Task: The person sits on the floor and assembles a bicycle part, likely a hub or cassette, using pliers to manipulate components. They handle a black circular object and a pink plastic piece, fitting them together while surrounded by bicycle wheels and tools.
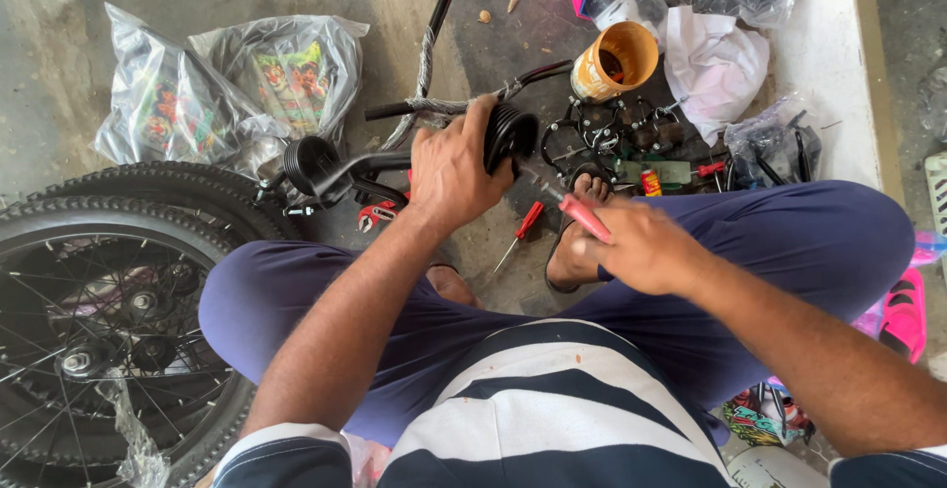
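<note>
Head view, looking straight down at crossed legs in blue trousers (pixel 789 241) on a concrete floor (pixel 59 14). Central, just above the knees: a black ribbed handlebar grip (pixel 511 136), wrapped by the left hand (pixel 456 167), fingers curled over the top, thumb toward the body, closed firmly on it. Attached to a black handlebar (pixel 370 164) running left to a second ribbed grip (pixel 308 160). Just right of the held grip, a screwdriver with a red handle (pixel 584 218), clasped in the right hand (pixel 641 246), fist closed round the handle, thin shaft angled up-left with its tip at the end of the grip. Below the shaft, on the floor, a smaller red-handled screwdriver (pixel 523 228), next to a bare foot in a sandal (pixel 582 231). Near the handlebar's underside, a red adjustable spanner (pixel 375 216), partly hidden. Behind the held grip, a second handlebar wrapped in clear plastic (pixel 424 74), lying across the floor. Further right, a cluster of black brake parts and small fittings (pixel 617 138), beside an orange tub (pixel 614 62) tipped on its side. Beyond that, crumpled white paper (pixel 715 64) and clear plastic bags. At upper left, two clear bags with colourful printed panels (pixel 227 83). At lower left, spoked bicycle wheels with knobbly black tyres (pixel 118 281), stacked close to the left knee. At far right, pink plastic parts (pixel 903 315). Nearest the camera, a navy and white striped shirt (pixel 533 409).
</note>
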